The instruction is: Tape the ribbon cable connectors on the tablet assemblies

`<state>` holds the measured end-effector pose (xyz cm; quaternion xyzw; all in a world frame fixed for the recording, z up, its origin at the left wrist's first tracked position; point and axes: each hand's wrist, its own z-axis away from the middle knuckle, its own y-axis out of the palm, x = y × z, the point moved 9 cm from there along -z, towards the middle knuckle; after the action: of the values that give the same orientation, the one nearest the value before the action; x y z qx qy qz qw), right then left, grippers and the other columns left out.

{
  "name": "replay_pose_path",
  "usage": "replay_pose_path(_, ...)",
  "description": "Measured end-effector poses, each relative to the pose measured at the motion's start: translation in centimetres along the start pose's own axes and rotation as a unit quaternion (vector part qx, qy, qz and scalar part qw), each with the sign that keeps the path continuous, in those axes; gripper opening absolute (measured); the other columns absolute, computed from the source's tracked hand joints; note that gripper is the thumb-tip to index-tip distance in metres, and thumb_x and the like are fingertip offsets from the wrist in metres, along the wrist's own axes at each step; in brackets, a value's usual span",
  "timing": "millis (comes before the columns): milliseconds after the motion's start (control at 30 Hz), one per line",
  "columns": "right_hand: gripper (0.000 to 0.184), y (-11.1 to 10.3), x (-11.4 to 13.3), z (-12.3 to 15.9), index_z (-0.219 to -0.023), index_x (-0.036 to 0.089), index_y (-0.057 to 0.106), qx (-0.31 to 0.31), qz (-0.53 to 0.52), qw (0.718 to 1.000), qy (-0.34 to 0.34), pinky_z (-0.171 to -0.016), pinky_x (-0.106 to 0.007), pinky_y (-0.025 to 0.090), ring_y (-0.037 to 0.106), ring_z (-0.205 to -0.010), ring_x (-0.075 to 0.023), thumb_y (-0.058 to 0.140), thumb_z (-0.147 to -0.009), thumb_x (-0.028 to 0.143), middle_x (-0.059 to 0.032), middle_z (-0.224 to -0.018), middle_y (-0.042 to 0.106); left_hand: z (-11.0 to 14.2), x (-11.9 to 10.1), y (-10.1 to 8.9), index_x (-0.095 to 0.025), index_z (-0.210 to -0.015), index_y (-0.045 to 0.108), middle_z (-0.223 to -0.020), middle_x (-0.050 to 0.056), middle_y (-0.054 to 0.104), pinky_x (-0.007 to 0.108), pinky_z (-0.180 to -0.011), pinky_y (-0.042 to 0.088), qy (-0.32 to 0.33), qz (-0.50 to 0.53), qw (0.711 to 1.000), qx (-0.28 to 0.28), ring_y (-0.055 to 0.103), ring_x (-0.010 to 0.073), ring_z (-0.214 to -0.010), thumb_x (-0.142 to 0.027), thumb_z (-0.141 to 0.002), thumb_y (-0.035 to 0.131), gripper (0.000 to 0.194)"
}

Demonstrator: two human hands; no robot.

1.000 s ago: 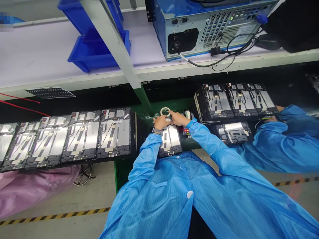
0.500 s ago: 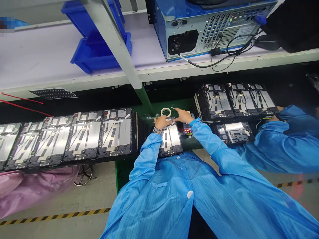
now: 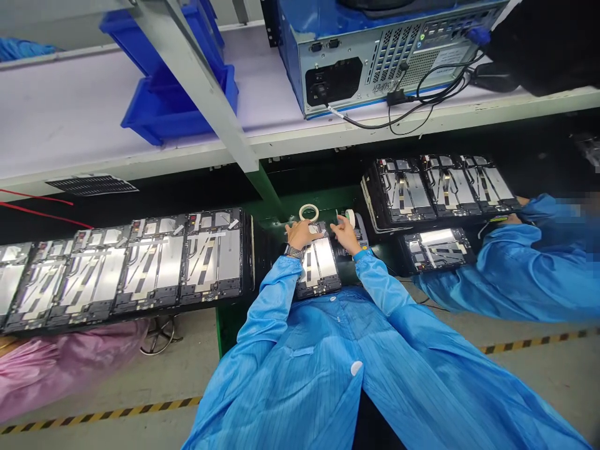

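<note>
An opened tablet-like unit point(image 3: 319, 265) with bright silver panels and a black frame lies before me. My left hand point(image 3: 300, 235) rests over its upper left part, fingers spread, a dark watch on the wrist. To the right of the unit's upper edge is my right hand point(image 3: 345, 235), its thumb and forefinger apart; nothing can be made out between them. Close behind it stands a tape dispenser point(image 3: 360, 232) with a white tape roll point(image 3: 350, 217), partly hidden by the hand. A cream tape ring point(image 3: 309, 212) lies just beyond my left hand.
Stacks of similar units point(image 3: 213, 262) line the left side, and more stacks point(image 3: 404, 190) stand at right. A co-worker's blue sleeve point(image 3: 510, 250) is beside another unit point(image 3: 437, 250). Overhead, a shelf point(image 3: 290, 142) holds blue bins point(image 3: 173, 106) and a computer case point(image 3: 347, 81).
My right hand has drawn away from the unit's top edge, slightly right and nearer my body, and the white tape roll now shows. My left hand stays on the unit, lying flatter.
</note>
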<state>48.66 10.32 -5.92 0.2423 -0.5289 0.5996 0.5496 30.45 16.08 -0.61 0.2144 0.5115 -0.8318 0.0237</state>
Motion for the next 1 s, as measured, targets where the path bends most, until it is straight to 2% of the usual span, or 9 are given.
replay_pose_path(67,0.06,-0.9,0.1,0.8,-0.15,0.013,0.041,-0.045,0.009,0.999,-0.014,-0.075,-0.031,0.052,0.061,-0.074,-0.0182,0.053,-0.095,0.035,-0.0005,-0.088,0.064,-0.1,-0.1,0.1,-0.026,-0.134,0.068,-0.141,0.014,0.07,0.06,-0.119,0.028,-0.006,-0.008,1.0,-0.015,0.052,0.0415,-0.139,-0.074,-0.081,0.072,0.072)
replay_pose_path(167,0.057,-0.9,1.9,2.7,-0.147,0.016,0.043,-0.059,0.044,0.993,-0.092,-0.081,-0.032,0.052,0.061,-0.078,-0.0184,0.056,-0.094,0.031,-0.0039,-0.099,0.067,0.1,-0.1,-0.7,-0.026,-0.129,0.07,-0.14,0.015,0.069,0.062,-0.121,0.026,-0.001,0.006,0.999,-0.051,0.049,0.0408,-0.14,-0.07,-0.086,0.071,0.062)
replay_pose_path(267,0.054,1.1,4.7,4.6,-0.145,0.02,0.047,-0.006,0.096,0.981,-0.17,-0.091,-0.034,0.052,0.063,-0.09,-0.0209,0.06,-0.093,0.026,-0.0063,-0.107,0.069,1.9,1.6,-3.1,-0.027,-0.136,0.065,-0.15,0.011,0.061,0.047,-0.122,0.034,0.001,0.074,0.985,-0.154,0.047,0.0308,-0.144,-0.057,-0.102,0.054,0.047)
replay_pose_path(367,0.06,4.3,7.4,5.7,-0.15,0.021,0.047,0.074,0.149,0.958,-0.235,-0.102,-0.036,0.049,0.062,-0.108,-0.0249,0.063,-0.092,0.023,-0.0092,-0.117,0.068,4.9,5.1,-4.2,-0.024,-0.146,0.054,-0.156,0.01,0.055,0.033,-0.119,0.04,-0.036,0.145,0.96,-0.237,0.048,0.0204,-0.145,-0.042,-0.111,0.032,0.045)
replay_pose_path(467,0.063,7.8,9.5,5.8,-0.152,0.021,0.046,0.146,0.198,0.927,-0.284,-0.108,-0.04,0.046,0.06,-0.116,-0.0275,0.066,-0.092,0.02,-0.0109,-0.121,0.068,7.1,8.9,-1.8,-0.023,-0.15,0.046,-0.156,0.011,0.055,0.028,-0.114,0.046,-0.104,0.237,0.937,-0.234,0.053,0.0166,-0.143,-0.034,-0.111,0.03,0.044)
replay_pose_path(567,0.063,10.2,10.6,5.2,-0.151,0.018,0.048,0.172,0.217,0.909,-0.312,-0.106,-0.041,0.045,0.06,-0.114,-0.0279,0.066,-0.091,0.015,-0.011,-0.117,0.068,8.0,11.2,1.5,-0.025,-0.147,0.048,-0.154,0.01,0.057,0.03,-0.113,0.05,-0.135,0.353,0.897,-0.227,0.056,0.0173,-0.141,-0.03,-0.108,0.043,0.04)
replay_pose_path(733,0.059,12.5,10.9,4.2,-0.145,0.02,0.057,0.211,0.183,0.899,-0.337,-0.083,-0.032,0.048,0.061,-0.088,-0.021,0.058,-0.088,0.004,-0.0053,-0.1,0.068,7.4,12.0,4.1,-0.023,-0.133,0.059,-0.147,0.012,0.061,0.044,-0.116,0.05,-0.077,0.52,0.808,-0.267,0.058,0.027,-0.139,-0.03,-0.097,0.067,0.038)
replay_pose_path(833,0.061,13.2,10.9,3.4,-0.145,0.021,0.06,0.218,0.159,0.9,-0.343,-0.08,-0.029,0.047,0.059,-0.081,-0.0176,0.051,-0.088,0.0,-0.0028,-0.094,0.067,6.8,12.2,5.0,-0.024,-0.131,0.061,-0.147,0.013,0.061,0.048,-0.117,0.048,-0.073,0.542,0.795,-0.264,0.058,0.0292,-0.139,-0.03,-0.093,0.073,0.04)
replay_pose_path(1000,0.059,13.6,10.9,2.4,-0.141,0.02,0.064,0.202,0.159,0.896,-0.363,-0.084,-0.033,0.049,0.06,-0.087,-0.0193,0.052,-0.087,0.0,-0.0064,-0.104,0.067,5.6,12.3,6.0,-0.023,-0.13,0.061,-0.142,0.013,0.064,0.048,-0.115,0.05,-0.056,0.568,0.78,-0.257,0.062,0.0281,-0.134,-0.03,-0.093,0.073,0.04)
